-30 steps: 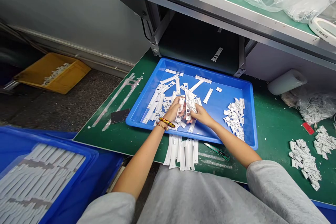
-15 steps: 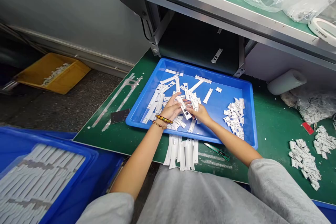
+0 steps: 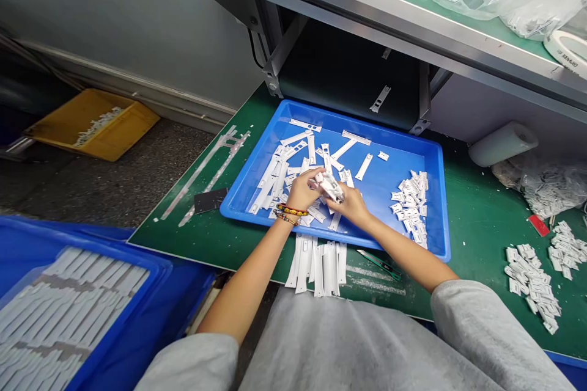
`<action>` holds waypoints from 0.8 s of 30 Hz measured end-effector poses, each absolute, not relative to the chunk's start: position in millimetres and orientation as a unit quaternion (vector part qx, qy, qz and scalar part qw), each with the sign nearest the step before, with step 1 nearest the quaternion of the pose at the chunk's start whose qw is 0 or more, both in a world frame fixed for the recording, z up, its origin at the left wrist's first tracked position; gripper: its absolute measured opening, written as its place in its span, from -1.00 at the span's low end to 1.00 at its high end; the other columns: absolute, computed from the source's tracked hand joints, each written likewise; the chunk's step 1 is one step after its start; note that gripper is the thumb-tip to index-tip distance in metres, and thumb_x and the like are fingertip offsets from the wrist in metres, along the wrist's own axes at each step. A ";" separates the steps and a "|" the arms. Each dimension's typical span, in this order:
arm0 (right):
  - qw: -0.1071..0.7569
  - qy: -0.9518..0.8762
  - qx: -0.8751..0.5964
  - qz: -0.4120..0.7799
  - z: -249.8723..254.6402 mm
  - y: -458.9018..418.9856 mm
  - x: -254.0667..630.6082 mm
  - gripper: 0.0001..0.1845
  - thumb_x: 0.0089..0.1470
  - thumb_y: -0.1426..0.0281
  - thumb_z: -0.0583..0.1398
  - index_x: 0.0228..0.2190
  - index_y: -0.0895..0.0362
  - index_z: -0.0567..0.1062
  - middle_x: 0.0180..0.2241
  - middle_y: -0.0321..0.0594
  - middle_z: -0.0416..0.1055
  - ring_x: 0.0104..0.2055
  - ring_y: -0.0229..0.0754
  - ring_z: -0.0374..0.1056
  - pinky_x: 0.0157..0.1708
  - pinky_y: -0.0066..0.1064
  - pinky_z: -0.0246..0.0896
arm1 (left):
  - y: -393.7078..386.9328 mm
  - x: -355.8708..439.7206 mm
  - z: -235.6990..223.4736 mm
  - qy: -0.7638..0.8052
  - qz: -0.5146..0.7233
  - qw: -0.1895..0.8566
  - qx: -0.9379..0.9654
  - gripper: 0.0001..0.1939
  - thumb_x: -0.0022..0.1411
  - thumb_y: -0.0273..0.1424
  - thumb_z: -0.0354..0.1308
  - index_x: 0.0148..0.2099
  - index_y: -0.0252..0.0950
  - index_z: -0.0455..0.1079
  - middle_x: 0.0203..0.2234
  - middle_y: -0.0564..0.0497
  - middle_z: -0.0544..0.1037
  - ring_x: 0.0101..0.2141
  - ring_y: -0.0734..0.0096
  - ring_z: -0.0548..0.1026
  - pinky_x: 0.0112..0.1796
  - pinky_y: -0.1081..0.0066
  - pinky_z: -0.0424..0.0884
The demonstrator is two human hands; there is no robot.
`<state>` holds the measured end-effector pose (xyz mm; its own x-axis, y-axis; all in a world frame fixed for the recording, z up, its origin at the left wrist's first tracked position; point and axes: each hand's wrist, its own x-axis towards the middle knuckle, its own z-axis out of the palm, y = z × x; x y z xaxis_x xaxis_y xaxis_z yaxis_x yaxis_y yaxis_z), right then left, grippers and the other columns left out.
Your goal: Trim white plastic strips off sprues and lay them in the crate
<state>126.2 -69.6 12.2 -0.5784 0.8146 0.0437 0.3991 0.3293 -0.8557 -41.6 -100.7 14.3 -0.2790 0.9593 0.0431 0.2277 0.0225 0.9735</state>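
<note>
The person in the grey shirt has both hands together over the blue tray [image 3: 380,186], a small bunch of white parts [image 3: 330,187] gripped between them, tilted, near the middle of the tray and towards its front; the left hand [image 3: 304,190], with beaded bracelets [image 3: 292,212] at its wrist, has its fingers curled round the upper left end, and the right hand [image 3: 352,203] clasps the lower right side, though from here I can't count the pieces in there. Loose white strips [image 3: 275,174] lie heaped at the tray's left, some of them under the hands, and a pile of small white clips [image 3: 410,203] sits inside by the right wall. Just outside the front rim, a row of longer strips [image 3: 321,266] lies on the green table [image 3: 472,256] at its near edge, with a green cutter [image 3: 380,264] close beside. Behind the tray, a single slotted piece [image 3: 380,99] rests on the dark conveyor belt [image 3: 334,85]
</note>
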 end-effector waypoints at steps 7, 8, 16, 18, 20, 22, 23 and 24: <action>0.159 -0.861 -0.338 0.344 16.3 -70.4 132.6 -0.89 -0.01 0.45 0.22 -0.36 0.09 0.40 -0.40 -0.23 0.44 -0.35 -0.11 0.35 -0.33 -0.42 0.10 | -106.1 -38.6 13.0 0.636 0.499 0.323 0.493 -0.57 -0.10 -0.51 0.19 -0.09 -0.34 0.57 -0.26 -0.11 0.67 -0.30 0.16 0.59 -0.19 0.21 0.51; 0.167 -0.852 -0.345 0.356 16.5 -70.7 131.5 -0.90 0.01 0.42 0.22 -0.36 0.09 0.40 -0.41 -0.23 0.44 -0.36 -0.12 0.35 -0.34 -0.42 0.11 | -105.8 -39.4 12.2 0.637 0.498 0.322 0.492 -0.57 -0.10 -0.51 0.19 -0.10 -0.35 0.57 -0.25 -0.12 0.67 -0.30 0.15 0.59 -0.17 0.20 0.51; 0.273 -0.743 -0.377 0.481 12.1 -65.5 128.8 -0.68 -0.07 0.20 0.27 -0.32 0.18 0.47 -0.40 -0.24 0.46 -0.37 -0.15 0.33 -0.33 -0.40 0.19 | -100.7 -48.0 12.5 0.610 0.509 0.362 0.488 -0.62 0.07 -0.43 0.03 -0.12 -0.38 0.58 -0.26 -0.12 0.68 -0.17 0.19 0.61 -0.09 0.24 0.53; 0.275 -0.726 -0.377 0.505 10.3 -61.8 129.4 -0.67 -0.10 0.20 0.29 -0.34 0.18 0.47 -0.44 -0.27 0.43 -0.40 -0.19 0.30 -0.35 -0.41 0.18 | -100.7 -45.7 15.2 0.599 0.507 0.370 0.497 -0.58 0.02 -0.44 0.11 -0.05 -0.39 0.55 -0.21 -0.12 0.67 -0.14 0.18 0.60 -0.04 0.23 0.50; 0.274 -0.704 -0.369 0.542 9.1 -58.1 129.4 -0.66 -0.12 0.22 0.31 -0.34 0.18 0.47 -0.46 -0.30 0.40 -0.44 -0.24 0.26 -0.38 -0.43 0.18 | -101.0 -44.0 17.5 0.594 0.506 0.371 0.503 -0.53 -0.01 -0.44 0.16 0.00 -0.39 0.52 -0.17 -0.13 0.66 -0.11 0.17 0.59 0.01 0.23 0.47; 0.253 -0.660 -0.369 0.603 8.4 -54.9 128.7 -0.63 -0.15 0.22 0.33 -0.31 0.17 0.46 -0.48 -0.33 0.39 -0.47 -0.28 0.24 -0.43 -0.45 0.18 | -101.5 -44.3 18.3 0.598 0.500 0.359 0.513 -0.51 0.00 -0.42 0.17 0.02 -0.41 0.51 -0.16 -0.14 0.66 -0.11 0.17 0.59 0.02 0.23 0.47; 0.232 -0.632 -0.373 0.638 8.1 -54.0 128.0 -0.61 -0.17 0.22 0.34 -0.29 0.17 0.46 -0.49 -0.34 0.39 -0.49 -0.29 0.24 -0.45 -0.47 0.18 | -101.8 -45.1 18.1 0.606 0.493 0.347 0.519 -0.53 0.01 -0.41 0.16 0.01 -0.40 0.52 -0.17 -0.13 0.66 -0.12 0.16 0.60 0.00 0.24 0.48; 0.208 -0.603 -0.379 0.671 8.0 -53.5 127.1 -0.60 -0.19 0.24 0.35 -0.30 0.17 0.45 -0.50 -0.35 0.39 -0.51 -0.30 0.24 -0.48 -0.48 0.18 | -102.0 -46.2 17.7 0.615 0.485 0.332 0.526 -0.56 0.02 -0.40 0.15 -0.02 -0.39 0.54 -0.19 -0.12 0.67 -0.14 0.15 0.60 -0.02 0.23 0.49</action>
